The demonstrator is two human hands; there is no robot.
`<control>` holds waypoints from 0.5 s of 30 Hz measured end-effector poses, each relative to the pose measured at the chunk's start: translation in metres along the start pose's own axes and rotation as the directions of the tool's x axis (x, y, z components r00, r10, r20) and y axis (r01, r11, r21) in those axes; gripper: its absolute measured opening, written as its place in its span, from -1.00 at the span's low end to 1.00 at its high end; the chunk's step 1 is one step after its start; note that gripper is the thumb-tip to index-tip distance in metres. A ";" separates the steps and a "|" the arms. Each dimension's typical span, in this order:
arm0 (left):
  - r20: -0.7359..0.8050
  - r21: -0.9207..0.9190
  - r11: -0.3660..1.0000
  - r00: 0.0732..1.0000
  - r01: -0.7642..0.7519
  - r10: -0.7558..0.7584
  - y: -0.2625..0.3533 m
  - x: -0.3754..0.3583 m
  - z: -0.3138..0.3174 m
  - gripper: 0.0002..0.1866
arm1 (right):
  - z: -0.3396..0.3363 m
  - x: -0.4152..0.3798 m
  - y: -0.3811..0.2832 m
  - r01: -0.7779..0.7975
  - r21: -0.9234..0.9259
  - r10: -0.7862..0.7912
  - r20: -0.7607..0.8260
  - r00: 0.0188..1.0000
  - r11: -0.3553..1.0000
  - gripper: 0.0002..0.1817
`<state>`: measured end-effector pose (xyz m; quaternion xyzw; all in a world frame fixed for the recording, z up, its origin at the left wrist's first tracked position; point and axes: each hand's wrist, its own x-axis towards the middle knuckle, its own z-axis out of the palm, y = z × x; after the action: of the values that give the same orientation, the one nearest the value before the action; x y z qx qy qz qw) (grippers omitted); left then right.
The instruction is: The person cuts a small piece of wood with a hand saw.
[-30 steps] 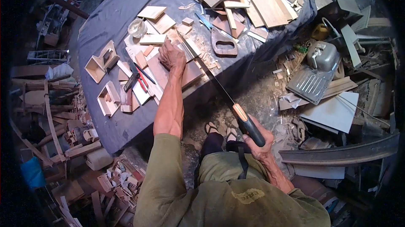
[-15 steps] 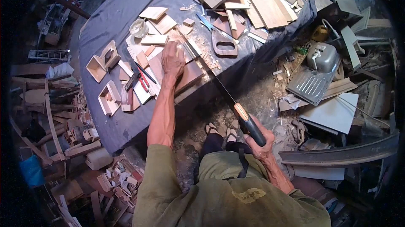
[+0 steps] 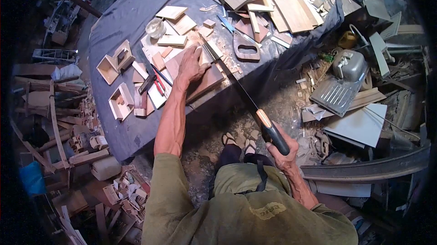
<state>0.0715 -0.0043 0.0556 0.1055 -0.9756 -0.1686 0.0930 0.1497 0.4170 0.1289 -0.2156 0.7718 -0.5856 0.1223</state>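
My right hand [image 3: 284, 147] is wrapped around the black and orange handle of a handsaw [image 3: 242, 91]. The long dark blade slants up and left across the table edge, beside a brown wooden board [image 3: 207, 82]. Bent over that board, my left hand [image 3: 191, 66] presses and steadies it, with the thumb reaching toward the blade. The fingertips' exact grip is partly hidden. Left of the board lie red-handled pliers [image 3: 159, 86] and a hammer [image 3: 146, 81]. A second handsaw [image 3: 246, 47] with a grey handle lies to the right of the blade.
A dark cloth [image 3: 141, 129] covers the table. On it are open wooden boxes [image 3: 121, 101], a clear jar [image 3: 155, 28], light wood pieces [image 3: 172, 40] and stacked boards [image 3: 291, 6]. A metal sink [image 3: 334, 92] and scrap wood [image 3: 125, 188] crowd the floor.
The view has shifted slightly. My left hand has opened its thumb outward toward the blade. My right hand and the handsaw have moved slightly, still held at the handle.
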 end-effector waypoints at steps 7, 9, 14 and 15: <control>-0.017 -0.005 0.999 0.999 -0.033 0.033 -0.004 0.003 0.000 -0.22 | 0.001 -0.003 -0.002 -0.031 0.009 0.031 0.002 1.000 0.999 -0.29; -0.015 0.002 1.000 0.999 -0.029 0.029 -0.002 0.003 -0.001 -0.22 | 0.001 -0.003 -0.003 -0.014 0.014 0.014 0.001 1.000 1.000 -0.28; 0.038 0.005 1.000 0.999 0.009 -0.009 0.004 0.006 -0.006 -0.23 | 0.000 -0.005 -0.005 -0.033 0.011 0.033 0.011 0.999 0.999 -0.29; 0.042 0.005 1.000 0.999 0.011 -0.011 0.002 0.006 -0.005 -0.21 | 0.000 -0.005 -0.005 -0.037 0.008 0.037 0.011 0.999 0.999 -0.29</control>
<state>0.0665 -0.0055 0.0618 0.1073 -0.9772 -0.1690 0.0715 0.1555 0.4184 0.1335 -0.2039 0.7726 -0.5852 0.1380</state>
